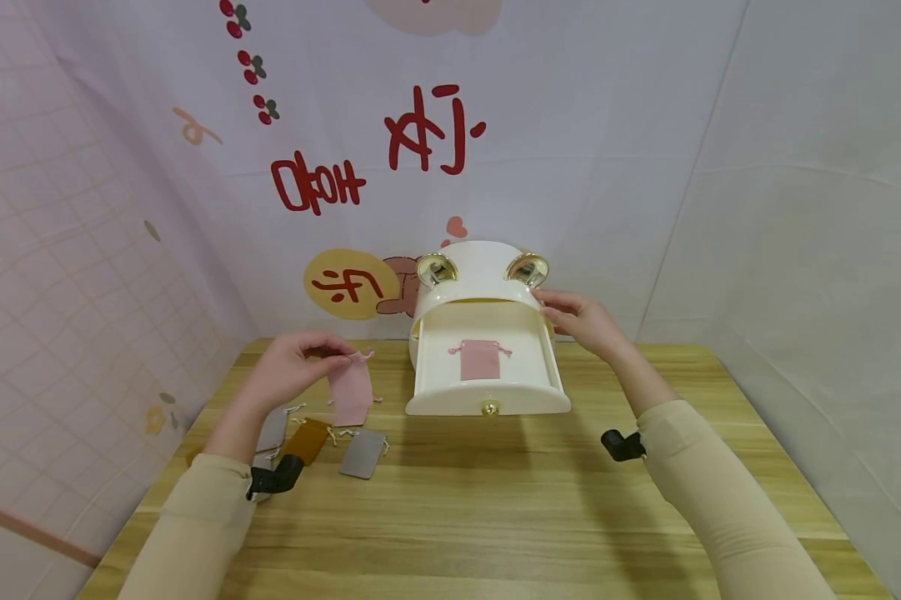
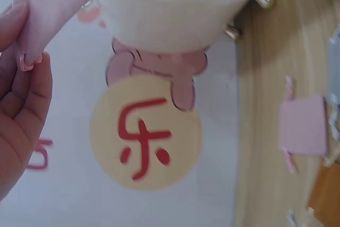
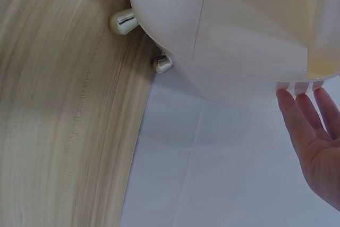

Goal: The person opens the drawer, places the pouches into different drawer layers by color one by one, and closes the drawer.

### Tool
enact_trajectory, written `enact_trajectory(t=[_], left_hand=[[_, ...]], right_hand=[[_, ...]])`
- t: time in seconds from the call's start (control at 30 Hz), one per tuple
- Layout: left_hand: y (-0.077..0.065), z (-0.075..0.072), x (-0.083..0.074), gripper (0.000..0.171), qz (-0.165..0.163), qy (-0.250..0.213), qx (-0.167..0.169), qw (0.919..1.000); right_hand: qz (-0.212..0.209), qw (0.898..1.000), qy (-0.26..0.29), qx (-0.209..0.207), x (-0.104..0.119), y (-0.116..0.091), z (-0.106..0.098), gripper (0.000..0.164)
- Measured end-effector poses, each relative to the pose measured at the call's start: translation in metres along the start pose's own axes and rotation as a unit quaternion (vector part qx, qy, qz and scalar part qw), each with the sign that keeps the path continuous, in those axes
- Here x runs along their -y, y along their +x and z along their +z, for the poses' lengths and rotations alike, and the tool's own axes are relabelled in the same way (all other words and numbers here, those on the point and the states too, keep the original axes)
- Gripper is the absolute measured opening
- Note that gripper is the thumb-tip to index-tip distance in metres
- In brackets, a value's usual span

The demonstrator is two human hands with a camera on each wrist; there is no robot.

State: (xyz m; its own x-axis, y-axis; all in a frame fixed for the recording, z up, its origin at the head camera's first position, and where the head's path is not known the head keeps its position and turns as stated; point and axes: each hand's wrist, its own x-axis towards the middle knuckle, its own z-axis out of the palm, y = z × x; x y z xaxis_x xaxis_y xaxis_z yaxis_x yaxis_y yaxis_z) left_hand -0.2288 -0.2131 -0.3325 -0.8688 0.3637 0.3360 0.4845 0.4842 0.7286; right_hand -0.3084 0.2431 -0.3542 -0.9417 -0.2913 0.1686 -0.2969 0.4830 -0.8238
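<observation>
My left hand (image 1: 300, 367) pinches a pink drawstring pouch (image 2: 58, 9) near its strings, above the table and left of the box. Below it a second pink pouch (image 2: 304, 126) lies on the wood, mostly covered by the held one in the head view. A white box (image 1: 480, 260) with two gold-rimmed round pieces on top has its drawer (image 1: 438, 404) pulled out. Flat inside the drawer is another pink pouch (image 1: 480, 360). With extended fingers, my right hand (image 1: 581, 321) touches the box's right side; the thumb is out of sight in the right wrist view.
Left of the box lie a grey pouch (image 1: 363, 454), an orange-brown pouch (image 1: 309, 440) and further grey pouches (image 1: 272, 431) partly behind the left forearm. The wooden table (image 1: 480, 517) meets a cloth backdrop (image 1: 593, 167) behind the box. Short gold feet (image 3: 125, 22) support the box.
</observation>
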Motion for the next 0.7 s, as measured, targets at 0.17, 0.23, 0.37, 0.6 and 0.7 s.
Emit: enact_trajectory(t=[0.17,0.23,0.37,0.6,0.7], left_hand=[[0.017,0.005,-0.02,0.008,-0.007,-0.003,0.022,0.9997],[0.024,0.008,-0.026,0.009,-0.015,-0.004,0.027,0.9995],[0.037,0.013,-0.038,0.009,-0.009,-0.009,0.03,0.9994],[0.057,0.024,-0.057,0.009,0.009,-0.017,0.032,0.9993],[0.065,0.029,-0.063,0.009,0.013,-0.018,0.034,0.9992]], right_hand=[[0.0,1.0,-0.003,-0.001,0.002,0.0,0.001,0.045],[0.001,1.0,-0.006,-0.001,0.002,0.0,0.001,0.045],[0.002,1.0,-0.006,-0.003,0.003,-0.001,0.002,0.045],[0.005,1.0,-0.008,-0.002,0.003,-0.001,0.002,0.045],[0.002,1.0,-0.01,-0.002,0.002,-0.001,0.001,0.045]])
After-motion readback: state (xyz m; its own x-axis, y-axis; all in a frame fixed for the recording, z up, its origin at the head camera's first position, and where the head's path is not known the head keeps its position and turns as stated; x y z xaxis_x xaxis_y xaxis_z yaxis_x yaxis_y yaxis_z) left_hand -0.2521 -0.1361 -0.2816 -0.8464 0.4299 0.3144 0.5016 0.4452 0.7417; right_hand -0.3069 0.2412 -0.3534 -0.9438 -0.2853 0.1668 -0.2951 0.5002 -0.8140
